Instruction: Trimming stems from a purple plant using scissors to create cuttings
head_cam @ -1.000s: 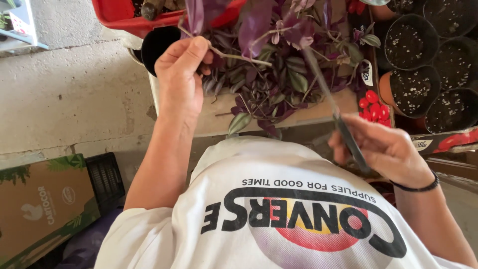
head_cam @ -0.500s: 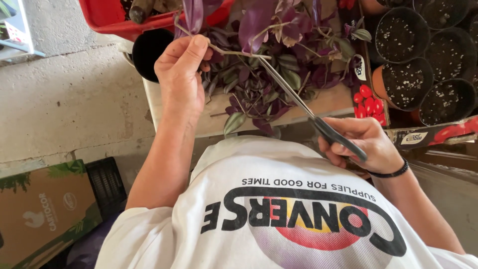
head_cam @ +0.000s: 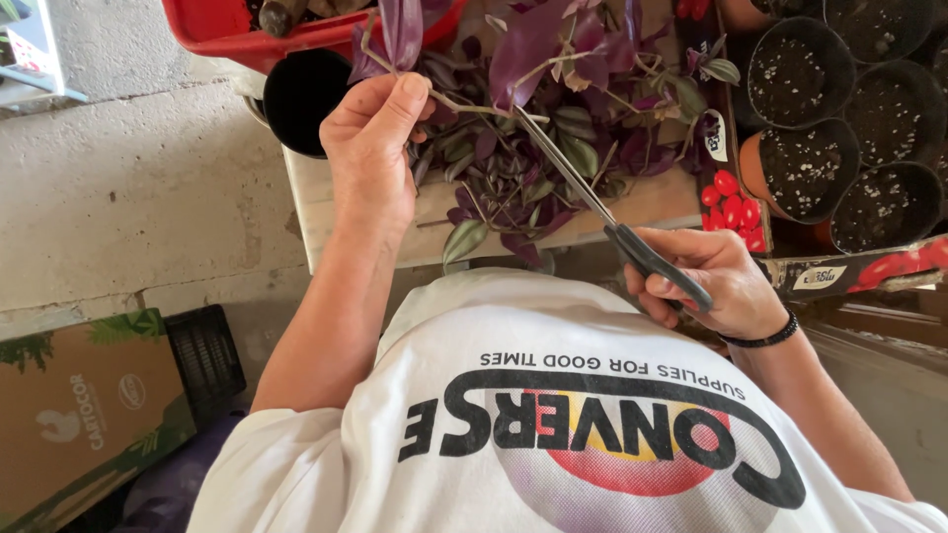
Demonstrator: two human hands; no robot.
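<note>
My left hand (head_cam: 370, 148) pinches a thin pale stem (head_cam: 464, 104) of a purple-leaved trailing plant (head_cam: 553, 148) and holds it up over the work surface. My right hand (head_cam: 711, 281) grips the dark handles of a pair of scissors (head_cam: 592, 202). The blades point up and to the left, and their tip reaches the stem just right of my left fingers. I cannot tell whether the blades are apart. A heap of purple and green cuttings lies under both hands. My white printed shirt fills the bottom of the view.
An empty black pot (head_cam: 301, 99) sits left of my left hand, below a red tray (head_cam: 227, 25). Several black pots filled with soil (head_cam: 795, 69) stand at the right. A pale wooden board (head_cam: 652, 202) carries the cuttings. A cardboard box (head_cam: 79, 415) and black crate (head_cam: 202, 355) stand on the floor at lower left.
My right hand has swung the scissors up and to the left, bringing the blade tip to the held stem. My left hand stays in place with the stem.
</note>
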